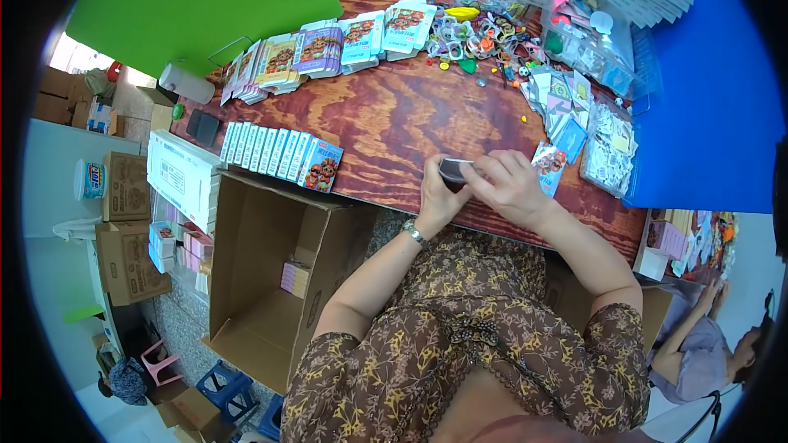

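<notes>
Small carton (453, 171), grey on the side I can see, sits between my two hands just above the near edge of the wooden worktop (394, 115). My left hand (439, 193) grips it from below and behind with the fingers curled around it, and a wristwatch (414, 234) shows on that wrist. My right hand (509, 184) is closed over the carton's right end, fingertips pressing on its top edge. Just beside my right hand a printed flat pack (548, 166) with a cartoon picture lies on the worktop. To my left a row of finished cartons (283, 154) stands upright, side by side. Below that row an open cardboard box (271, 279) sits on the floor with a few pink cartons inside. Loose colourful trinkets (476, 33) are scattered at the far side.
</notes>
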### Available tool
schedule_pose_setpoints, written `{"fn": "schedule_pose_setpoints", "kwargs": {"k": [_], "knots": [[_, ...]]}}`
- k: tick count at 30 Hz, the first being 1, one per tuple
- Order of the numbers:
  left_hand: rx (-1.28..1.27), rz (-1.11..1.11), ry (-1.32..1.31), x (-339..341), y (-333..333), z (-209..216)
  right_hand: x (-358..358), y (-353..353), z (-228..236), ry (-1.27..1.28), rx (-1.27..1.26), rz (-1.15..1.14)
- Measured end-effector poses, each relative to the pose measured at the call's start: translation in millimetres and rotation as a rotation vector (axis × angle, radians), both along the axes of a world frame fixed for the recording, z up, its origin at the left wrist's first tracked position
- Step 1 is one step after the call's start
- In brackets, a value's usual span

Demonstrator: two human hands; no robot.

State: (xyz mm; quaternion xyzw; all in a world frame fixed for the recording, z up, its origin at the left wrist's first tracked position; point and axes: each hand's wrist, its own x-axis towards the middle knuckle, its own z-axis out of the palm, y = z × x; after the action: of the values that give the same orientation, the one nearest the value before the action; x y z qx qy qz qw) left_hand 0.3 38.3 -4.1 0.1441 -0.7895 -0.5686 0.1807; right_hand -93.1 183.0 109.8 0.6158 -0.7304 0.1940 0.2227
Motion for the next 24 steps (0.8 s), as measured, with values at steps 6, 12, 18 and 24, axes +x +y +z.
{"fn": "schedule_pose_setpoints", "kwargs": {"k": [6, 12, 18, 24], "knots": [[-0.116, 0.005, 0.093, 6.0, -10.5, -4.0, -80.7, -20.9, -32.5, -0.484, -0.133, -0.215], [-0.125, -0.054, 0.096, 0.7, -10.1, -1.7, -178.5, -62.4, -91.0, -0.556, -0.142, -0.44], [-0.114, -0.05, 0.085, 3.0, -9.5, -3.8, -172.5, -105.8, -112.9, -0.416, 0.016, -0.809], [-0.139, -0.025, 0.12, 3.1, -11.6, -3.2, -124.8, -62.1, -101.2, -0.291, 0.091, -0.405]]}}
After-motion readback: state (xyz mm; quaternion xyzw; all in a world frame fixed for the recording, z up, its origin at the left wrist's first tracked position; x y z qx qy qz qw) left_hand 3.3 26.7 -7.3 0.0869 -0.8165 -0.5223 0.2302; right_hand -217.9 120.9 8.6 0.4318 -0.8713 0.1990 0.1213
